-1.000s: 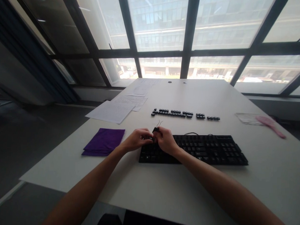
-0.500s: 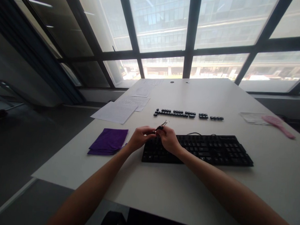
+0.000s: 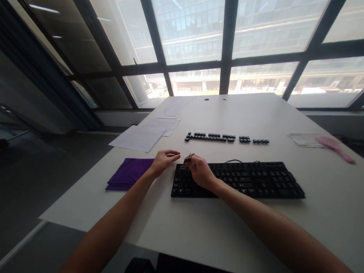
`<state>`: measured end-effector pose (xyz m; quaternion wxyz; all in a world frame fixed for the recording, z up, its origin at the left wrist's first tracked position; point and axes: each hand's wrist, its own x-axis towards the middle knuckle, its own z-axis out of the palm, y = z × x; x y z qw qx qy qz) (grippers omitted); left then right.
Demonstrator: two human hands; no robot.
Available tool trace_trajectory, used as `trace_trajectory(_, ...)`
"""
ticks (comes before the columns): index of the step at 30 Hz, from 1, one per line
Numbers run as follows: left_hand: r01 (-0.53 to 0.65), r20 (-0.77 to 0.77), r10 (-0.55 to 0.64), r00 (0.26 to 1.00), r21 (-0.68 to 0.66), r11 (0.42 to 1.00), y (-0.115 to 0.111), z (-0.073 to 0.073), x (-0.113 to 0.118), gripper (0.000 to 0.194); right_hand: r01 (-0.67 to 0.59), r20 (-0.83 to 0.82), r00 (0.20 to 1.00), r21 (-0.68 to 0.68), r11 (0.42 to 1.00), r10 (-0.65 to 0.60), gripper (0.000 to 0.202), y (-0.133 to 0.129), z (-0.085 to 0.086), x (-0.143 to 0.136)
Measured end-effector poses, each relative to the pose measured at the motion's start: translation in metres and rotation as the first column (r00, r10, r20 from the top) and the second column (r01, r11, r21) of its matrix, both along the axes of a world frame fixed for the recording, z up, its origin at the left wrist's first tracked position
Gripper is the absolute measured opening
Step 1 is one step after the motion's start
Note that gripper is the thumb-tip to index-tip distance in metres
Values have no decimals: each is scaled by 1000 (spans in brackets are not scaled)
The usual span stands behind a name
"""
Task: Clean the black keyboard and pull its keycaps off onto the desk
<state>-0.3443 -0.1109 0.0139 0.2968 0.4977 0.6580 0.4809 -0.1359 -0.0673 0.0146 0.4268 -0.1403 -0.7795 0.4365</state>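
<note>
A black keyboard (image 3: 246, 180) lies on the white table in front of me. Over its upper left corner, my right hand (image 3: 201, 171) pinches a small dark tool with thin wire prongs (image 3: 188, 157), which looks like a keycap puller. My left hand (image 3: 166, 160) hovers just left of it, off the keyboard's corner, with fingers stretched out and no object visible in them. Beyond the keyboard, loose black keycaps (image 3: 212, 137) stand in rows, with smaller groups of keycaps (image 3: 244, 139) to their right.
A folded purple cloth (image 3: 129, 172) lies by my left forearm. Printed paper sheets (image 3: 137, 137) cover the table's left edge. At the right are a pink hairbrush (image 3: 335, 148) and a flat pale packet (image 3: 304, 140). Large windows rise behind the table.
My left hand has moved off the tool, to the left. My right hand has turned the tool, so its prongs no longer point up as high, and lowered it towards the keyboard.
</note>
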Motion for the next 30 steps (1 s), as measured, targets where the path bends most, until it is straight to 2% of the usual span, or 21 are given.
trace_trajectory(2, -25, -124, 24, 992, -6, 1000, 13, -8, -8, 37, -15, 1, 1000, 2, 1000, 15, 15, 0, 1, 0)
trace_trajectory(5, -30, -318, 53, 947, 78, 997, 34, -14, -12, 29, -25, -2, 1000, 4, 1000, 25, 16, -1, 1, 0)
trace_trajectory(7, 7, -394, 48, 918, 136, 991, 49, -14, -8, 31, -14, 5, 1000, 8, 1000, 14, 17, -1, 0, 0)
trace_trajectory(12, 137, -527, -23, 850, 178, 975, 77, -9, 12, 13, 36, 35, 999, 8, 999, -36, 21, 0, -4, -2)
trace_trajectory(14, 188, -548, -52, 835, 195, 963, 81, -10, 15, 14, 46, 28, 999, -25, 999, -45, 21, 0, -5, -3)
trace_trajectory(17, 245, -608, -82, 790, 189, 951, 82, -13, 13, 16, 66, -2, 998, -155, 986, -67, 20, 3, -5, -4)
trace_trajectory(21, 206, -676, -42, 735, 165, 965, 79, -18, 6, 16, 64, -53, 995, -290, 955, -83, 17, 7, -6, -4)
trace_trajectory(24, 149, -733, 19, 679, 164, 975, 79, -19, 6, 14, 73, -25, 996, -240, 968, -82, 19, 6, -5, -3)
trace_trajectory(30, 139, -796, 106, 596, 232, 963, 93, -15, 10, 12, 62, 26, 998, -107, 992, -60, 21, 0, -3, -2)
